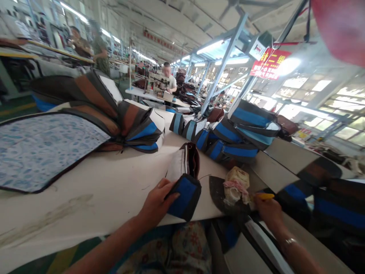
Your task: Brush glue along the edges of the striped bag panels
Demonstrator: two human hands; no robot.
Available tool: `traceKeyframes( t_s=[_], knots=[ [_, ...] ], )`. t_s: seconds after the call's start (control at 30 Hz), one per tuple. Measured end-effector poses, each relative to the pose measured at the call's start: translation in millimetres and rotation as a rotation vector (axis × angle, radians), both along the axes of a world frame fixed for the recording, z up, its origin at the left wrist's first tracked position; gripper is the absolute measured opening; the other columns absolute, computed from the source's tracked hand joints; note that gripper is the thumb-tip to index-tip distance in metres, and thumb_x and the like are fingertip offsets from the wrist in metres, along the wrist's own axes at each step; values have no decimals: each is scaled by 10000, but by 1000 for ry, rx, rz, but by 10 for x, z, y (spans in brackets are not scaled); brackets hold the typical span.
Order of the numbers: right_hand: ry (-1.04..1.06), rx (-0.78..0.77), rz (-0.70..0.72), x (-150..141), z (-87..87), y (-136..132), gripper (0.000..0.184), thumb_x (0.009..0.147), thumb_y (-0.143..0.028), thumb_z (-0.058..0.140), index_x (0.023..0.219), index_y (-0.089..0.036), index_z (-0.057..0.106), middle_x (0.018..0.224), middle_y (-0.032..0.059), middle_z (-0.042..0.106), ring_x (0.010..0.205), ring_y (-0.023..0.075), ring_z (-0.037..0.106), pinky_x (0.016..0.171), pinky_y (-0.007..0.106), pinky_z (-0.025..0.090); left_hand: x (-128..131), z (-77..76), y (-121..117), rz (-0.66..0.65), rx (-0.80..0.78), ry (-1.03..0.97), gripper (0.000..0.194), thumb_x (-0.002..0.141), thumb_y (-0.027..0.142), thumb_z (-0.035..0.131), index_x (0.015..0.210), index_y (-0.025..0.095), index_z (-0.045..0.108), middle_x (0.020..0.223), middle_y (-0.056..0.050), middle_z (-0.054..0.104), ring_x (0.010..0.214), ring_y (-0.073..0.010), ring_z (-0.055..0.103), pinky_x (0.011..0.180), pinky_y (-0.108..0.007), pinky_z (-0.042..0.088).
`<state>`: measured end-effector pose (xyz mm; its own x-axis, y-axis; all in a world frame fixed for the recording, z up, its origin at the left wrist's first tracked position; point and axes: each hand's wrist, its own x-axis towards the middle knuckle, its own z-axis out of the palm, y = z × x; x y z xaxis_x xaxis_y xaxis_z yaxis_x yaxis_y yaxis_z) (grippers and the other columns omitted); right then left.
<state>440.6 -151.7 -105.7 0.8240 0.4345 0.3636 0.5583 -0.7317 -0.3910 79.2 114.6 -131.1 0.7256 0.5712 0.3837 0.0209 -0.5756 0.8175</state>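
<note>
My left hand (158, 203) grips a bag piece (184, 194) with blue and dark grey panels at the front edge of the pale table, thumb on its blue face. The piece's open end (192, 160) shows a dark brown inside and a zip edge. Farther right, my right hand (269, 213) is closed around a yellow-handled tool (265, 196); its working end is hidden. Beside that hand stands a pale, crusted container (236, 180) with a pink cloth tied round it, on a dark scrap (217, 192).
Stacked blue and grey bag pieces (236, 129) lie at the back right. Brown, grey and blue pieces (137, 125) and a large patterned panel (48, 146) cover the left. More panels (288, 163) lie on the right. A person (171, 82) sits at a sewing machine beyond.
</note>
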Motion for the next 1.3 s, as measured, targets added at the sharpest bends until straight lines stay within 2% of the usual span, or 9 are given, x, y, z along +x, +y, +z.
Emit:
traceKeyframes(
  t_s=[0.17, 0.27, 0.37, 0.53, 0.63, 0.73, 1.0, 1.17, 1.3],
  knots=[
    [31, 287, 143, -496, 866, 255, 420, 889, -565, 547, 973, -175, 678, 687, 62, 678, 572, 224, 632, 499, 307, 479, 138, 358, -4, -183, -97, -92, 246, 976, 379, 517, 1002, 204, 688, 893, -13, 534, 848, -159, 566, 787, -256, 464],
    [181, 589, 452, -1102, 1392, 491, 326, 847, -510, 711, 957, -209, 651, 660, -11, 618, 493, 137, 521, 425, 231, 398, 151, 539, -78, -281, -129, -77, 231, 967, 365, 537, 1046, 209, 688, 894, -6, 523, 846, -155, 556, 781, -248, 452],
    [117, 555, 695, -1623, 1681, 755, 212, 887, -412, 708, 885, -207, 653, 656, -30, 594, 493, 105, 486, 441, 213, 381, 125, 625, -166, -339, -153, -58, 217, 960, 338, 544, 1057, 206, 687, 902, -7, 522, 862, -159, 553, 788, -248, 447],
    [85, 336, 985, -1819, 1621, 1076, 171, 959, -330, 601, 850, -202, 632, 718, -17, 582, 609, 130, 527, 570, 258, 426, 69, 625, -227, -383, -167, -68, 258, 959, 332, 533, 1132, 209, 678, 938, -17, 536, 893, -172, 552, 813, -266, 455],
    [-51, 196, 975, -1736, 1572, 1094, 178, 959, -302, 583, 814, -205, 618, 708, -20, 583, 584, 127, 527, 579, 276, 404, 47, 617, -214, -371, -183, -63, 239, 946, 313, 547, 1102, 200, 688, 926, -14, 534, 878, -168, 558, 807, -264, 457],
    [-190, 197, 935, -1729, 1596, 1028, 167, 959, -278, 580, 810, -210, 613, 730, -18, 593, 616, 132, 555, 617, 281, 407, 45, 617, -195, -359, -186, -60, 241, 932, 304, 558, 1096, 197, 699, 926, -17, 549, 883, -174, 566, 813, -269, 462],
    [-171, 119, 1012, -1802, 1539, 853, 111, 969, -244, 572, 862, -220, 588, 766, -9, 584, 691, 156, 551, 659, 315, 402, 60, 603, -162, -344, -178, -77, 320, 936, 350, 571, 1206, 226, 691, 928, -18, 592, 899, -184, 583, 844, -285, 467],
    [-205, 224, 1035, -1761, 1505, 745, 51, 963, -180, 581, 934, -221, 590, 795, -8, 599, 705, 148, 552, 671, 310, 419, 53, 626, -147, -342, -158, -66, 317, 938, 316, 566, 1214, 213, 681, 964, -27, 634, 963, -203, 594, 870, -299, 478],
    [-236, 186, 987, -1724, 1530, 728, 77, 972, -222, 568, 899, -222, 595, 796, 4, 611, 721, 160, 577, 682, 318, 430, 63, 602, -183, -268, -1, -53, 281, 975, 333, 514, 1156, 208, 688, 906, -23, 594, 862, -169, 602, 795, -269, 498]
  ],
)
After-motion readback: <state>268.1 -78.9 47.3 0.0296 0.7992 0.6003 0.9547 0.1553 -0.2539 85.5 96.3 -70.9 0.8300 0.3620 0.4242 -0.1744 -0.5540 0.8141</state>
